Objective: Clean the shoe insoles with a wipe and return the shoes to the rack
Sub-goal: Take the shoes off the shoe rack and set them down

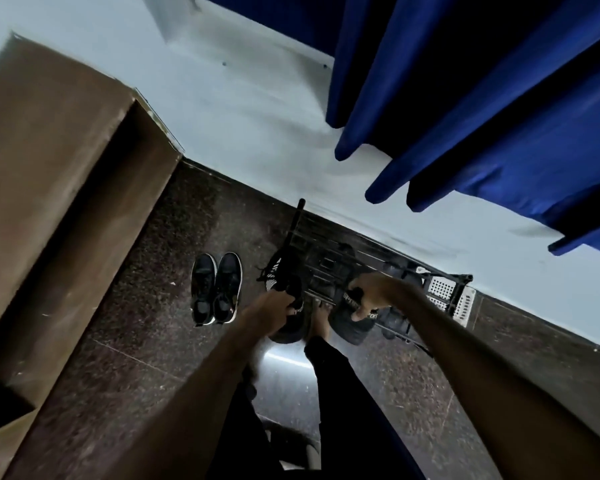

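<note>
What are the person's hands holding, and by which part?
One black, white-lettered shoe each: the left hand holds the left-side shoe, the right hand holds the right-side shoe, both apparently by the collar around the opening.

Floor [146, 306]: dark speckled stone, polished and divided by thin pale joints. A bright streak of light [284, 358] is reflected in it near the frame centre. Wall [257, 116]: plain, pale blue-grey, with two small dark marks noted high up. A deep blue curtain [482, 116] is hung in heavy folds at upper right, its hem well above the floor. A brown wooden unit [49, 150] with a recessed panel is seen at left, set against the wall; door or cabinet cannot be told.
</note>
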Available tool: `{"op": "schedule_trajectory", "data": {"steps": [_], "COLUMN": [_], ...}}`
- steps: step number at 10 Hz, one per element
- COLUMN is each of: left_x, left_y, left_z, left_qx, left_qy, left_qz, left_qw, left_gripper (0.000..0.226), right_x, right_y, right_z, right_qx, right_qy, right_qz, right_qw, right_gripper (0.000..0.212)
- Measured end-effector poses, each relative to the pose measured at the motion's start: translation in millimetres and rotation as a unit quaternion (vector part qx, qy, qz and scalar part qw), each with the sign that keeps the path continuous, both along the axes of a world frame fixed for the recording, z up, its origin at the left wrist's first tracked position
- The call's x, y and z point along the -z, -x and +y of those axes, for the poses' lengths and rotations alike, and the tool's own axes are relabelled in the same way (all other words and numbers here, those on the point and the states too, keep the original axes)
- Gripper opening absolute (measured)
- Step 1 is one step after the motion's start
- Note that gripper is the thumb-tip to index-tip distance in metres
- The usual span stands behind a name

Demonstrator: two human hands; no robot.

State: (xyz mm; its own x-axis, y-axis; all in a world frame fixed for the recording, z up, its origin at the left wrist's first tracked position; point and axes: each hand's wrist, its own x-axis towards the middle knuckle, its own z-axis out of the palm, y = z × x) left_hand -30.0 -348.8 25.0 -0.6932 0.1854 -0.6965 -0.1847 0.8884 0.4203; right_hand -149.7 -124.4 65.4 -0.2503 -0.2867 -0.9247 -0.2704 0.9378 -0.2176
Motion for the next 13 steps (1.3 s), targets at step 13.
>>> {"op": "schedule_trajectory", "data": {"steps": [13], "left_x": [328], "left_y": [-160], "left_z": [-90], "left_qx": [0.055], "left_qy": [0.059], "left_qz": [-0.127], "left_qw": [0.989], "left_gripper": [0.032], "right_x": [402], "right_y": [-243], "right_z": [-153], "right_qx": [-0.028], "right_qy": [0.030], "right_qz": [0.063], "right_qw": [0.997], "right_gripper": [0.026]}}
